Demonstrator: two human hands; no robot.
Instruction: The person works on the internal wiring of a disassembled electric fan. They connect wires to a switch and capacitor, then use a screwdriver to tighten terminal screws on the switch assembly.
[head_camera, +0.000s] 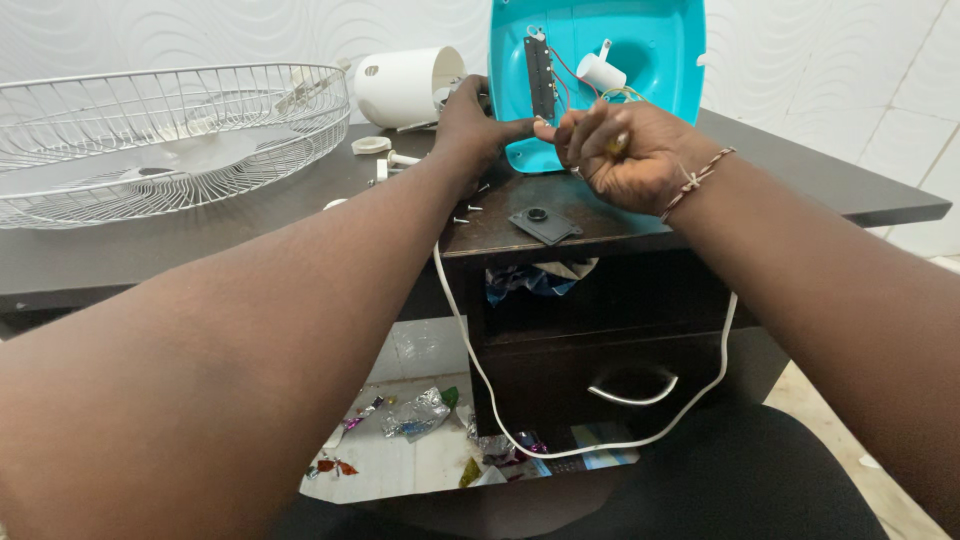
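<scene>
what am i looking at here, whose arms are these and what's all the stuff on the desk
The single picture comes from a camera worn on a person's head, looking down, so the arms are their own. The left hand steadies a turquoise plastic housing standing open on a dark desk. The right hand is closed around something small and yellowish at the housing's wires; what it is cannot be told. On the desk lie a wire fan guard, a white cylindrical cover, loose screws and a small grey plate. A white cord hangs down.

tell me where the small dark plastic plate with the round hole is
In the head view, the dark plate lies flat on the desk edge, just below the right hand and the turquoise housing.
</scene>
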